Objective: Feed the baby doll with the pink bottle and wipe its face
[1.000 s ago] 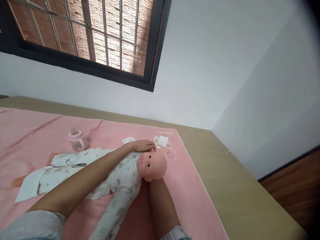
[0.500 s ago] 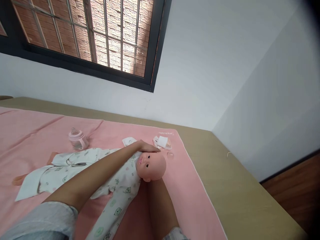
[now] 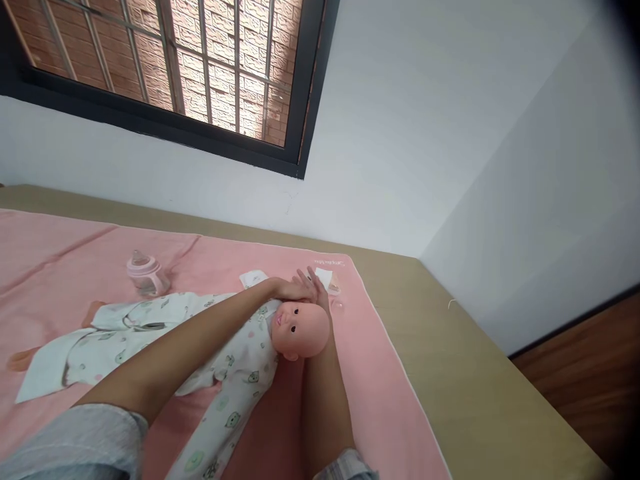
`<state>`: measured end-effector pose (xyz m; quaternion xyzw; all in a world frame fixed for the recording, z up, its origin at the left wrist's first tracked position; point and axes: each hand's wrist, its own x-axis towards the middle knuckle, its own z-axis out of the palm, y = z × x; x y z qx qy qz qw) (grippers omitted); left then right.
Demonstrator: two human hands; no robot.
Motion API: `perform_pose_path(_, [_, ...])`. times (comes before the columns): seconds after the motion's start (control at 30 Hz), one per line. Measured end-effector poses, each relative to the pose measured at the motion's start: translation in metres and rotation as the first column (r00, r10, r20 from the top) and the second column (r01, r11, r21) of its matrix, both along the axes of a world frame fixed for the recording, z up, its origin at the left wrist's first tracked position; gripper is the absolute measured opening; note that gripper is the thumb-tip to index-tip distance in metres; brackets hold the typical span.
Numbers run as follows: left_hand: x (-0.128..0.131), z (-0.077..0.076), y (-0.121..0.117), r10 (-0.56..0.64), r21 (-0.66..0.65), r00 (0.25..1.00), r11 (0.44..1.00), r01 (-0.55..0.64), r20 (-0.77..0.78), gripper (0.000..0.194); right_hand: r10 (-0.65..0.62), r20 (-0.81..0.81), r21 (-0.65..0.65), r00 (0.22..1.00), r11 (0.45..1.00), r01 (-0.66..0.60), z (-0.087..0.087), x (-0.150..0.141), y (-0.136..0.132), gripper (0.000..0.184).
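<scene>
A bald baby doll (image 3: 303,330) lies on its back in a white printed outfit (image 3: 245,360), its head to the right. My left hand (image 3: 293,291) reaches across the doll's chest to the far side of its head, fingers stretched out and meeting my right hand. Passing behind the crown of the head, my right forearm ends in my right hand (image 3: 320,287), whose fingers show beyond the head, spread apart. The doll's head rests against the right wrist. Part of each palm is hidden by the head and by the other hand.
A pink baby bottle (image 3: 149,275) stands beyond the doll's legs. Near my hands lie a small clear packet (image 3: 333,283) and a clear round piece (image 3: 337,306). The pink mat (image 3: 390,400) covers a wooden surface (image 3: 450,373) bounded by white walls, below a barred window (image 3: 200,67).
My right hand has come out from behind the doll's head, its fingers now showing on the far side. My left hand has drawn back slightly from the top of the head. The view shifted slightly.
</scene>
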<state>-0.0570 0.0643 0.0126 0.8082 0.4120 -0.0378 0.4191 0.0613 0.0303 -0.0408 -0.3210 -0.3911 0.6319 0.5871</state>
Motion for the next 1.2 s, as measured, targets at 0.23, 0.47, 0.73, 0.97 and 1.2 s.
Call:
perform_pose_path(0.23, [0.001,-0.001,0.003,-0.047,-0.325,0.998,0.945,0.032,-0.038,0.067,-0.070,-0.371,0.161,0.926,0.977,0.139,-0.005,0.063,0.015,0.050])
perform_pose_path(0.47, [0.010,-0.005,0.006,-0.068,-0.370,0.992,0.929,0.025,-0.104,0.072,-0.165,-0.175,-0.060,0.971,0.986,0.157,-0.014,0.095,0.013,0.028])
perform_pose_path(0.73, [0.018,-0.009,0.006,-0.117,-0.353,0.984,0.934,0.063,-0.131,0.071,-0.105,0.071,-0.144,0.992,0.983,0.114,-0.008,0.095,0.006,0.019])
perform_pose_path(0.97, [0.017,0.002,0.003,-0.117,-0.188,0.984,0.978,0.090,-0.137,0.073,-0.067,0.136,-0.192,0.988,0.977,0.093,-0.007,0.082,0.008,0.012])
perform_pose_path(1.2, [-0.003,0.031,-0.009,-0.050,0.184,0.997,0.981,0.059,-0.056,0.067,-0.056,0.093,-0.166,0.994,0.984,0.071,-0.005,0.070,0.012,0.017])
